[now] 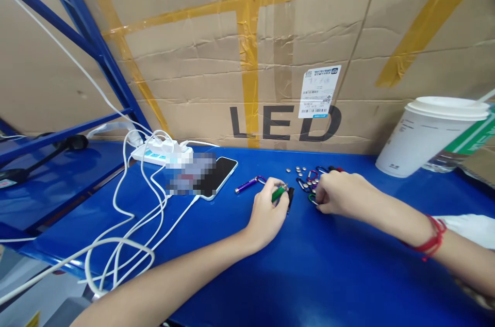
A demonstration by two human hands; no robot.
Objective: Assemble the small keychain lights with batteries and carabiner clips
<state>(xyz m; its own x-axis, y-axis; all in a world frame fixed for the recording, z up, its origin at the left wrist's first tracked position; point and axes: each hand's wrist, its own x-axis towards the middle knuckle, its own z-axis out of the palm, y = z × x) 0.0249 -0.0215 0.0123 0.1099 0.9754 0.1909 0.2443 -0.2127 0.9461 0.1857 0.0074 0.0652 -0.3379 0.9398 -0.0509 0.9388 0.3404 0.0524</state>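
My left hand is closed around a green tube, which looks like the body of a keychain flashlight, with a small metal part at its far end. A black piece shows beside those fingers. To the left lies a purple keychain flashlight with a clip. My right hand is bent down over the small parts, its fingers pressed together; what they grip is hidden. A green carabiner touches its fingertips. Several carabiners, among them a dark blue one, and several button cells lie around it.
A phone and a power strip with tangled white cables are on the left of the blue table. On the right stand a white paper cup and a bottle. A large cardboard box rises behind.
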